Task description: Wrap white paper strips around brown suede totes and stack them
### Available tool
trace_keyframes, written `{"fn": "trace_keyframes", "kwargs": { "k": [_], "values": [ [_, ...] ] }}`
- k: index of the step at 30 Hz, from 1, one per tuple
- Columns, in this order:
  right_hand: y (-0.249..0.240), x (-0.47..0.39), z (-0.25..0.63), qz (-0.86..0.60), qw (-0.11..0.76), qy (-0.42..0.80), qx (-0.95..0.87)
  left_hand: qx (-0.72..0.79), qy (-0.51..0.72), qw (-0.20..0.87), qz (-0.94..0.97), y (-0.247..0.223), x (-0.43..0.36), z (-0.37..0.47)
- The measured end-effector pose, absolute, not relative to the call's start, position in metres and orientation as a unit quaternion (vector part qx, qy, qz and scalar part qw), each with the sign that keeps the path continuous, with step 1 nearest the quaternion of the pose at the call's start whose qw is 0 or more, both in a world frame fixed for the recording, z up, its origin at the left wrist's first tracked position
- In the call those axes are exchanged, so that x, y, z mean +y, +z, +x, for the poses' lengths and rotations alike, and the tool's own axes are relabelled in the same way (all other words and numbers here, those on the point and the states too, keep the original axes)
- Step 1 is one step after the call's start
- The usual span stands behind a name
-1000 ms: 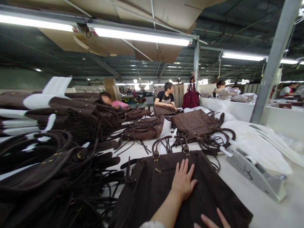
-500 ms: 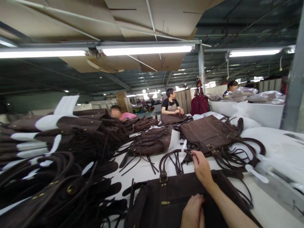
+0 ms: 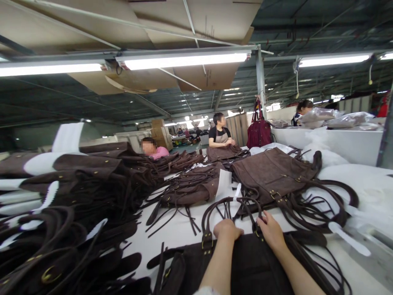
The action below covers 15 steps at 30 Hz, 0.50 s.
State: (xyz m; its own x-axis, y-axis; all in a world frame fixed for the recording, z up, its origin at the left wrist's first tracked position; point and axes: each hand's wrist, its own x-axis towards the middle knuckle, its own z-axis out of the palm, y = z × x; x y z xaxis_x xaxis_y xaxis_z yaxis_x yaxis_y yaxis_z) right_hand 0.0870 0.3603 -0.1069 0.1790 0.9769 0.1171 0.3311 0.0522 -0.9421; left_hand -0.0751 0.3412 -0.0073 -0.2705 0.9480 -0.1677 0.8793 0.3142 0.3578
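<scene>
A dark brown leather handbag [image 3: 254, 266] lies in front of me, its top edge pointing away from me. My left hand [image 3: 226, 229] is curled at that top edge, beside the left handle mount with its brass buckle; its fingertips are mostly hidden. To the right, my right hand [image 3: 272, 230] pinches the base of the bag's strap handle [image 3: 211, 209] near the right mount. The handle arches up beyond both hands, and a white paper tag [image 3: 237, 191] hangs on it.
Stacked brown bags [image 3: 101, 172] with white paper inserts fill the left side. Another brown bag [image 3: 270, 170] lies beyond on the right, near white wrapping [image 3: 362, 184]. Across the table a person in an apron [image 3: 219, 135] stands by a maroon bag [image 3: 259, 131].
My left hand has moved forward from the bag's front panel to its top edge. My right hand has come down the handle towards its right base. The view has shifted slightly.
</scene>
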Motion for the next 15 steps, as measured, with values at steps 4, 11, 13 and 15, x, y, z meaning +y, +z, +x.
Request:
{"fn": "trace_keyframes", "kwargs": {
  "k": [4, 11, 13, 15],
  "values": [
    [-0.11, 0.372, 0.09, -0.573, 0.495, 0.378, -0.532, 0.814, 0.114, 0.159, 0.547, -0.029, 0.341, -0.077],
    [-0.086, 0.371, 0.088, -0.445, 0.542, 0.475, -0.531, 0.71, 0.292, 0.24, 0.595, -0.036, 0.341, -0.093],
    [-0.078, 0.367, 0.091, -0.398, 0.563, 0.516, -0.508, 0.648, 0.351, 0.292, 0.61, -0.036, 0.344, -0.088],
    [-0.071, 0.364, 0.095, -0.341, 0.586, 0.571, -0.464, 0.596, 0.399, 0.325, 0.617, -0.037, 0.346, -0.081]
  ]
}}
